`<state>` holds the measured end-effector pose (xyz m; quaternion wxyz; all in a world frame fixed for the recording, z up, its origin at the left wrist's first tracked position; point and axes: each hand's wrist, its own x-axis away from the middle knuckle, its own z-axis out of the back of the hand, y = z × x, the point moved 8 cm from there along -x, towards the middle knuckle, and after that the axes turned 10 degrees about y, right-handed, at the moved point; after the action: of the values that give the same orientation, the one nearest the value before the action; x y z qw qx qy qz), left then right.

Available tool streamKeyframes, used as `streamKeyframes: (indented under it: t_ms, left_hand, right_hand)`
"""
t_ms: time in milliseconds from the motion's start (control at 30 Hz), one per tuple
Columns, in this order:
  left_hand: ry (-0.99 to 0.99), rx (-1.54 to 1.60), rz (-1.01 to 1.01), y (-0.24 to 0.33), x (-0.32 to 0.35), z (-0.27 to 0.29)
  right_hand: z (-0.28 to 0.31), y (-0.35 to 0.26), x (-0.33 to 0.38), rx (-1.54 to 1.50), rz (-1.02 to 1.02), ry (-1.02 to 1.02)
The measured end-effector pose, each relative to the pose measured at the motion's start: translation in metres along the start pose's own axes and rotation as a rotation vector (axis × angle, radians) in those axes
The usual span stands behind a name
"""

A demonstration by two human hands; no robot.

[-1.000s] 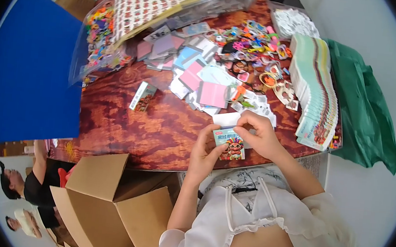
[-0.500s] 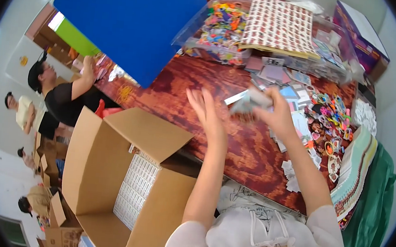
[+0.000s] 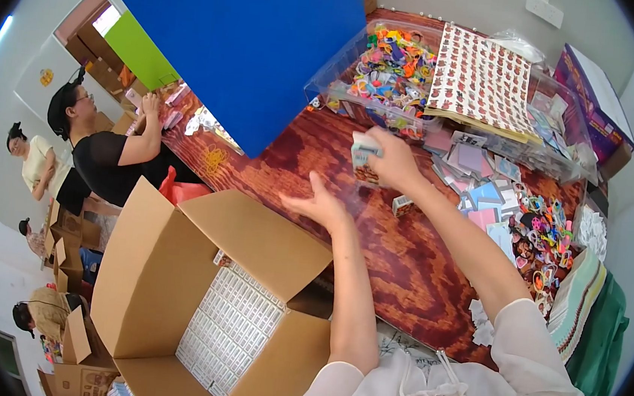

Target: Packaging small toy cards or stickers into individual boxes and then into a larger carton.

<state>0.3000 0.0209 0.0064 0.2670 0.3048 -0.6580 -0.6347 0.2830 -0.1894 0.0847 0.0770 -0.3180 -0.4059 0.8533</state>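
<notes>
My right hand (image 3: 392,161) is closed round a small printed box (image 3: 366,161), white and teal with reddish pictures, held over the dark red wood-patterned table (image 3: 425,260). Below that wrist, one more small box (image 3: 401,205) is on the tabletop. My left hand (image 3: 324,205) has its fingers apart and holds nothing. It hovers between the held box and the open flaps of a large cardboard carton (image 3: 254,230). Inside the carton, many small white boxes (image 3: 230,326) are packed in tight rows.
A tall blue panel (image 3: 232,47) stands at the far left. Behind are a clear bin (image 3: 335,79) of colourful trinkets and printed sheets (image 3: 482,80). Cards (image 3: 478,167), small bands (image 3: 548,233) and paper scraps (image 3: 481,325) cover the right side. A person (image 3: 104,134) works across at left.
My right hand has moved left and away from me with the small box. A small box now shows on the table. My left hand has come down, its fingers now pointing left. The view has shifted slightly.
</notes>
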Motion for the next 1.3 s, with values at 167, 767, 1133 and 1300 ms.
streamKeyframes:
  t_ms: [167, 767, 1133, 1300]
  left_hand:
    - [-0.288, 0.323, -0.019, 0.032, 0.035, -0.046]
    - [-0.296, 0.421, 0.423, -0.020, 0.038, -0.048]
    - [-0.310, 0.239, 0.127, 0.068, -0.071, -0.118]
    - [-0.883, -1.112, -0.695, 0.025, -0.159, -0.136]
  right_hand:
    - [0.036, -0.034, -0.003, 0.042, 0.153, 0.199]
    - [0.031, -0.041, 0.038, -0.085, 0.064, 0.075]
    - [0.047, -0.067, 0.094, -0.075, 0.005, 0.213]
    - [0.013, -0.096, 0.119, -0.138, 0.209, 0.171]
